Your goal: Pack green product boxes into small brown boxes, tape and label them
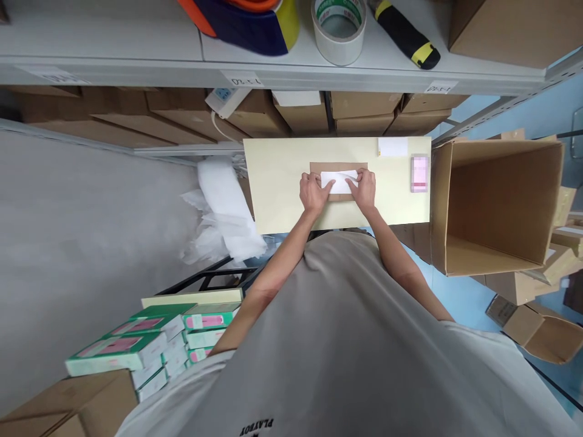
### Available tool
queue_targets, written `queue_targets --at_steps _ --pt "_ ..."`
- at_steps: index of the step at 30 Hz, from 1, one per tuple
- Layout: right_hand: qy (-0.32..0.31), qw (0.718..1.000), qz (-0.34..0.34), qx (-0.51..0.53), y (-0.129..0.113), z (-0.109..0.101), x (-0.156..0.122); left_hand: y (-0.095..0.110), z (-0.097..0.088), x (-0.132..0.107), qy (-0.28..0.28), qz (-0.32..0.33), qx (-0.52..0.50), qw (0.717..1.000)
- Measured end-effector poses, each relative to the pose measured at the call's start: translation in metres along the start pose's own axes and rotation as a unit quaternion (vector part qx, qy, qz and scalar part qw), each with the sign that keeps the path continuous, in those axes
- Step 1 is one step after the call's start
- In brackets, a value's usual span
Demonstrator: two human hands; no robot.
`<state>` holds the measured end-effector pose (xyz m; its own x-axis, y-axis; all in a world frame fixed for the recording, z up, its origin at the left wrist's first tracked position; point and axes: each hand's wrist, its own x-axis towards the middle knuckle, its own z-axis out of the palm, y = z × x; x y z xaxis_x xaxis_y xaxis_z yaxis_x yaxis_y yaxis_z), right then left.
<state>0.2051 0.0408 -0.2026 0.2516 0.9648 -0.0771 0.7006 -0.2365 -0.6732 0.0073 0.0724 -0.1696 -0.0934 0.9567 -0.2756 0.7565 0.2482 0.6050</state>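
Observation:
A small flat brown cardboard piece (339,165), perhaps a box, lies on the cream tabletop (282,182). Over it is a white sheet of paper (337,182), with a crease or raised flap along its upper edge. My left hand (313,192) grips the paper's left end, thumb on top and fingers curled at the edge. At the opposite end my right hand (365,189) pinches the paper the same way. The fingertips partly hide the paper's ends and the cardboard's sides.
A white slip (392,147) and a pinkish phone-like rectangle (419,174) lie on the table's right. Beside it stands a large open carton (496,206). The shelf above holds a tape roll (339,45) and a black-yellow cutter (405,33). White packing foam (228,212) is at left.

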Motion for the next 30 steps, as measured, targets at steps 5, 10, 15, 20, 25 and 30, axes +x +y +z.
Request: queue_targets --at_steps 5,10,15,20,25,30 --pt "0.044 0.999 0.022 0.000 0.004 0.011 0.011 0.000 0.001 0.007 0.003 -0.014 0.005 1.000" --pt "-0.010 0.998 -0.003 -0.067 -0.009 -0.001 0.010 -0.003 -0.001 0.013 0.034 -0.065 -0.033 0.997" --pt "-0.141 0.972 -0.137 -0.125 -0.033 0.002 -0.028 -0.002 0.000 -0.006 0.011 0.098 -0.026 0.995" --pt "-0.209 0.957 -0.159 -0.125 -0.032 0.005 -0.052 -0.007 0.004 -0.035 -0.197 0.308 0.044 0.930" --pt "-0.169 0.975 -0.109 -0.091 -0.019 -0.016 -0.049 -0.018 0.000 -0.029 -0.186 0.233 0.086 0.951" --pt "-0.170 0.981 -0.082 -0.052 -0.023 -0.020 -0.041 -0.012 0.004 -0.028 -0.174 0.216 0.102 0.955"
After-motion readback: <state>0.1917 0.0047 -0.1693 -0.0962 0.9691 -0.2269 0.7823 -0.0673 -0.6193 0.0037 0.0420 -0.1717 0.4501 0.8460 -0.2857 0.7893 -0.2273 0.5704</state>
